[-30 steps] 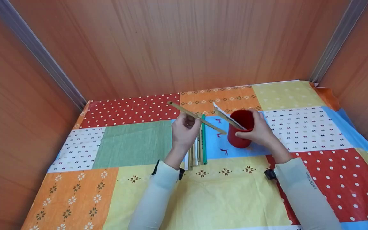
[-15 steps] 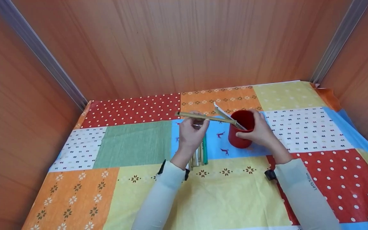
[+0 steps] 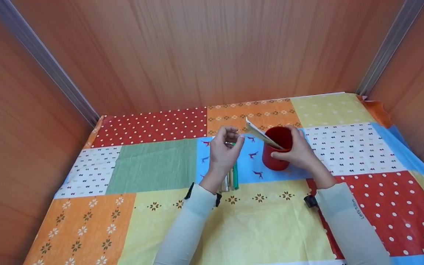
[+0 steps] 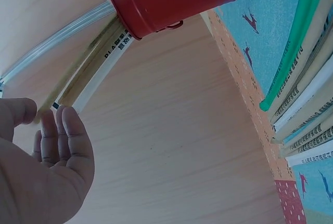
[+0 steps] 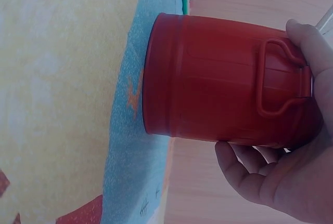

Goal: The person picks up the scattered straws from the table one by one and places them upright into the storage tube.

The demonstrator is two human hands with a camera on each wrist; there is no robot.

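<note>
My right hand (image 3: 302, 151) grips a small red pail (image 3: 272, 162) near its rim, thumb in front and fingers round the far side. The pail's base is at a blue patch of the cloth, and a loop handle (image 5: 263, 78) shows in the right wrist view. Several paper-wrapped straws (image 3: 262, 136), brown and white, lean out of the pail to the left. Just left of their outer ends is my left hand (image 3: 221, 156), its fingers loosely bent and nothing held between thumb and fingertips. In the left wrist view, its thumb overlaps one straw's end.
Beneath the left hand, a row of wrapped straws with a green straw (image 3: 235, 178) at its right side lies on the patchwork tablecloth (image 3: 153, 165). A wooden wall (image 3: 197, 55) stands behind the table, with side panels left and right.
My left hand has moved right, bringing a brown straw to the pail and letting it go among the others. The right hand has kept its grip on the pail.
</note>
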